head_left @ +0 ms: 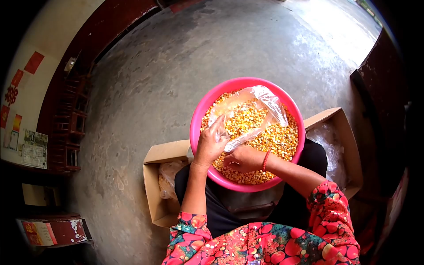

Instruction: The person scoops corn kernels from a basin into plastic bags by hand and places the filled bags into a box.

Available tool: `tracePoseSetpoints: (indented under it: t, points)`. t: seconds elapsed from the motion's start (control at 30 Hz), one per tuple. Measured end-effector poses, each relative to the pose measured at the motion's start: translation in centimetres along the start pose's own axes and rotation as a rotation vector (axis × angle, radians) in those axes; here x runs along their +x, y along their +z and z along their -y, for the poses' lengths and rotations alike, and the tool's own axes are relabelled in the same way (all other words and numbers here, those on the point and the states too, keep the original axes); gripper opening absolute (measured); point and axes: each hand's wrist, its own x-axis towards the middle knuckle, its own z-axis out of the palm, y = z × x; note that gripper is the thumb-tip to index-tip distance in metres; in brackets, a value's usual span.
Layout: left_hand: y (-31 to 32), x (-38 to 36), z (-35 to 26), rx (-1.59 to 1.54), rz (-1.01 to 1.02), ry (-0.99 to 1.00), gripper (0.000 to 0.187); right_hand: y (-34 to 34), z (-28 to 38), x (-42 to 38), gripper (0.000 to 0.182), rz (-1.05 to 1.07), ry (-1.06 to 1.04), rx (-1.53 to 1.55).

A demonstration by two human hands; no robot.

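Observation:
A round pink basin [197, 115] full of yellow corn kernels [280, 140] rests at my lap. Inside it lies a clear plastic bag [268, 102], its mouth spread open, with kernels in it. My left hand [211, 142] pinches the bag's edge at the basin's left side. Over the kernels near the front of the basin is my right hand [242, 159], fingers curled down close to the bag's lower edge; whether they hold anything is hidden. A red bracelet [266, 160] circles my right wrist.
A cardboard box [153, 194] with a bagged portion of corn stands left of my legs. Another box [353, 152] holding clear plastic bags [327, 145] is on the right. Wooden stools [68, 128] line the left wall. Concrete floor [145, 97] extends beyond the basin.

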Motion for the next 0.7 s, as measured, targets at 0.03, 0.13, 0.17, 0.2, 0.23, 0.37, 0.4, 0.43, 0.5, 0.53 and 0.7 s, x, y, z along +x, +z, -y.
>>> tracePoseSetpoints:
  t: [0.03, 0.13, 0.17, 0.2, 0.23, 0.37, 0.4, 0.43, 0.5, 0.53, 0.7]
  points:
    - [0.0, 0.0, -0.2, -0.01, 0.002, -0.01, 0.059, 0.6, -0.1, -0.1, 0.009, -0.071, -0.009, -0.12]
    - [-0.2, 0.2, -0.7, -0.035, 0.022, -0.052, 0.059, 2.2, -1.3, 0.6, 0.012, -0.364, -0.177, -0.308]
    - [-0.3, 0.2, -0.7, -0.049, 0.039, -0.087, 0.059, 2.4, -1.6, 0.6, 0.012, -0.363, -0.178, -0.308]
    - [-0.3, 0.1, -0.6, -0.048, 0.038, -0.088, 0.059, 2.4, -1.6, 0.6, 0.013, -0.319, -0.148, -0.305]
    - [-0.2, 0.1, -0.4, -0.04, 0.017, -0.046, 0.059, 2.4, -1.6, 0.6, 0.015, -0.275, -0.116, -0.3]
    - [-0.2, 0.1, -0.5, -0.022, 0.013, -0.025, 0.059, 1.4, -0.9, 0.4, 0.016, -0.088, -0.085, -0.3]
    - [-0.2, 0.1, -0.6, -0.022, 0.013, -0.025, 0.059, 1.5, -0.8, 0.4, 0.017, -0.04, -0.063, -0.275]
    - [-0.2, 0.1, -0.6, -0.029, 0.013, -0.032, 0.059, 1.5, -0.8, 0.4, 0.017, 0.007, -0.04, -0.25]
    - [-0.2, 0.1, -0.6, -0.035, 0.014, -0.039, 0.059, 2.2, -1.5, 0.6, 0.018, 0.024, -0.036, -0.282]
    - [-0.1, 0.1, -0.5, -0.027, 0.003, -0.02, 0.059, 2.5, -1.8, 0.6, 0.018, 0.042, -0.033, -0.314]
    - [-0.2, 0.1, -0.7, -0.011, 0.018, -0.036, 0.059, 2.5, -1.5, 0.8, 0.017, -0.018, -0.005, -0.299]
